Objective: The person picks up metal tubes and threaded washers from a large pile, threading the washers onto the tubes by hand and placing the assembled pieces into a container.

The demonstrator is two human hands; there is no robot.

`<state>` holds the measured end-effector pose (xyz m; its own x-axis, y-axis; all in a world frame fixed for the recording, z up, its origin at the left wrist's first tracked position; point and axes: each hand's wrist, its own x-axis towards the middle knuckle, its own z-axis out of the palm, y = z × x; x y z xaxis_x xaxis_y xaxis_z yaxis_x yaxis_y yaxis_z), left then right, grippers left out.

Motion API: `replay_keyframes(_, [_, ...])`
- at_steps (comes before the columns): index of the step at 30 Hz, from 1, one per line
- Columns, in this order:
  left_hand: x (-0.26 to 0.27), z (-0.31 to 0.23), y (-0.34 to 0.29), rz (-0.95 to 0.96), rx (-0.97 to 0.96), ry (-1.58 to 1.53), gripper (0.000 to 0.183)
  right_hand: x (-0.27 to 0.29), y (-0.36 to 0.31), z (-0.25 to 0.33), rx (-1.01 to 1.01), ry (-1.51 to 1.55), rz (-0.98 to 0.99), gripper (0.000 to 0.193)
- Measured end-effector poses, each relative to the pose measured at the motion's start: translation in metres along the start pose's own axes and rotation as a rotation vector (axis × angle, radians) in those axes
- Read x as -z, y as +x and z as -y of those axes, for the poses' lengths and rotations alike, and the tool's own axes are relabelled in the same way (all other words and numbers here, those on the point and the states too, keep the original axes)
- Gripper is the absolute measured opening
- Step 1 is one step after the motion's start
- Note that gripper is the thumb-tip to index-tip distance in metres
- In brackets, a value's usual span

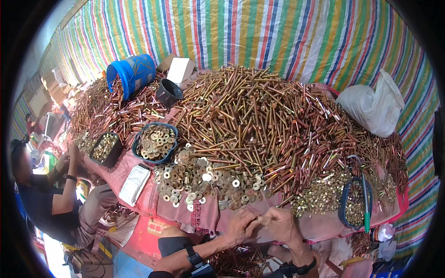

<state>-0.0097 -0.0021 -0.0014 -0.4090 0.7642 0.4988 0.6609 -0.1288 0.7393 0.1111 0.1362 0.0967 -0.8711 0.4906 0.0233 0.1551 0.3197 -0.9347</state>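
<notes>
My left hand [240,227] and my right hand [282,225] meet at the near edge of the work surface, fingertips pinched close together. Both are closed; what lies between the fingers is too small and hidden to make out. Just beyond them spreads a heap of flat round washers [204,180]. Behind those rises a large pile of long brassy bolts [250,116]. To the right of my right hand lies a loose heap of small nuts [320,194]. More bolts [236,262] lie below my hands, partly covered by my forearms.
A blue bowl [134,150] holds washers; a dark tub [111,160] and a blue basket [342,211] hold nuts. A green-handled hooked rod [366,220] leans on the basket. A blue bucket [139,74] lies tipped behind. A co-worker [51,199] sits left. A white bag [373,104] stands right.
</notes>
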Motion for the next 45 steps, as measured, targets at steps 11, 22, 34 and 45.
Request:
replay_keyframes(11, [0.019,-0.014,-0.025,0.363,-0.445,0.054,0.025,-0.019,0.093,-0.021,0.229,-0.426,-0.451,0.017])
replay_keyframes(22, [0.025,0.000,-0.035,0.444,-0.358,0.006,0.020,-0.040,0.173,0.011,0.045,-0.917,-0.188,0.082])
replay_keyframes(34, [0.028,0.000,-0.037,0.481,-0.311,-0.022,0.023,-0.017,0.205,0.020,-0.287,-0.527,-0.131,0.076])
replay_keyframes(45, [0.017,0.005,-0.041,0.472,-0.376,0.034,0.020,-0.042,0.224,0.043,-0.450,-0.816,0.015,0.073])
